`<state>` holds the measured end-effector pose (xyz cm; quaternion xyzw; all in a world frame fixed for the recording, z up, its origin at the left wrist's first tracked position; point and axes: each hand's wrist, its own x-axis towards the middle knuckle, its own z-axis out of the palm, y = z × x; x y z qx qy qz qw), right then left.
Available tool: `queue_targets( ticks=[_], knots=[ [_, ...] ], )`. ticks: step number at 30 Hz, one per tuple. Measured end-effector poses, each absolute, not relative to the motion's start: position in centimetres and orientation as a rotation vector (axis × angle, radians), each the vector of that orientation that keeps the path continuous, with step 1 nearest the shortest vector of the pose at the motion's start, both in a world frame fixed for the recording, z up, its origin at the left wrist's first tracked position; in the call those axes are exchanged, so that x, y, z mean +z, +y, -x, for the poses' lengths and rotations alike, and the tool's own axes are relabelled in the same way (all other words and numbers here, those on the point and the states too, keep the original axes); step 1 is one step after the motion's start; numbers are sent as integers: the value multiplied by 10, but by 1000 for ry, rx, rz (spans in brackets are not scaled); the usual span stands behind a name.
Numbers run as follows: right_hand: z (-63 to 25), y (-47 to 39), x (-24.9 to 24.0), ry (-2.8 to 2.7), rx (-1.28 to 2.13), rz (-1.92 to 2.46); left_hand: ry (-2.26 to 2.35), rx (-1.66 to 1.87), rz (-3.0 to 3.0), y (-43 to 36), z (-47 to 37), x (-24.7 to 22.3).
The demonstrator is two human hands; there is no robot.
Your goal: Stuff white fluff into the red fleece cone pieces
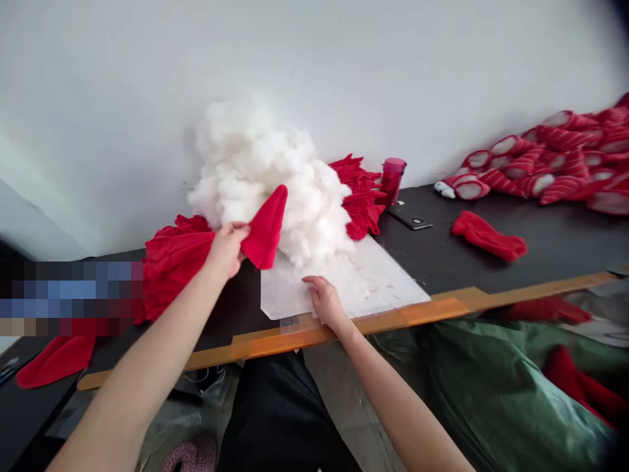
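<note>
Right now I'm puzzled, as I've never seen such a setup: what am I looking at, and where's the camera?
There's no machine: these are a person's bare hands, seen by a camera worn on that person's head, looking forward and down. The left hand holds a pointed red cloth before white fluff. The right hand holds nothing visible, over a white sheet. The dark table also bears red heaps, a bottle, a phone and a striped pile.

Left hand (227, 251) holds a red cloth cone (268, 231); right hand (326, 301) near white stuffing (265, 157).
</note>
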<state>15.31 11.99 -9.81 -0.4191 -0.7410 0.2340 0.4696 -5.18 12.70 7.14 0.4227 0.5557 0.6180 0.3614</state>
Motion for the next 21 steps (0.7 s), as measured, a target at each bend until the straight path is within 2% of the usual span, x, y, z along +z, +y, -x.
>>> queue_targets(
  ticks=[4,7,9,12,17,21],
  knots=[
    [-161,116,-101,-1739,568,1112,1666,1292,-1159,103,37,-8],
    [-168,106,-106,-1802,484,1158,1730,1123,-1802,85,48,-37],
    [-170,95,-105,-1923,376,1180,1621,876,-2286,80,56,-42],
    [-170,79,-98,-2069,211,1277,1440,616,-2588,83,60,-43],
    [-171,66,-91,-2106,138,1460,1442,575,-2495,90,54,-38],
    [-187,54,-90,-1874,298,1276,1487,471,-2437,81,40,-31]
  ],
)
